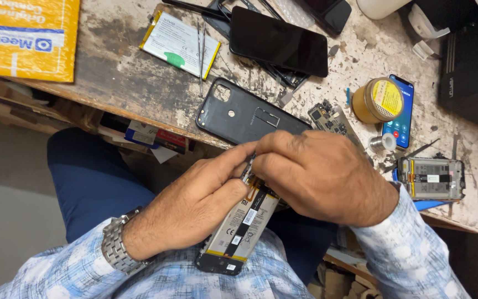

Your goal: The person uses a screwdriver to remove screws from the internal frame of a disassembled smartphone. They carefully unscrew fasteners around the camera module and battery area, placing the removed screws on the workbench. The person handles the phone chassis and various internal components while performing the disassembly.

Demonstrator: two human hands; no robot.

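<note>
My left hand (195, 205) grips an opened phone body (239, 232) with its pale battery showing, held over my lap at the workbench's front edge. My right hand (322, 177) is closed over the phone's upper end, its fingertips pinching a thin metal tool (248, 166) against the frame. A metal watch sits on my left wrist. The upper part of the phone is hidden under my right hand.
On the worn bench (128, 83) lie a black back cover (244, 113), a loose battery (179, 44) with tweezers (201, 52), a black screen panel (279, 41), a circuit board (330, 119), a round yellow tin (380, 99) on a lit phone, another opened phone (431, 178) and a yellow box (23, 36).
</note>
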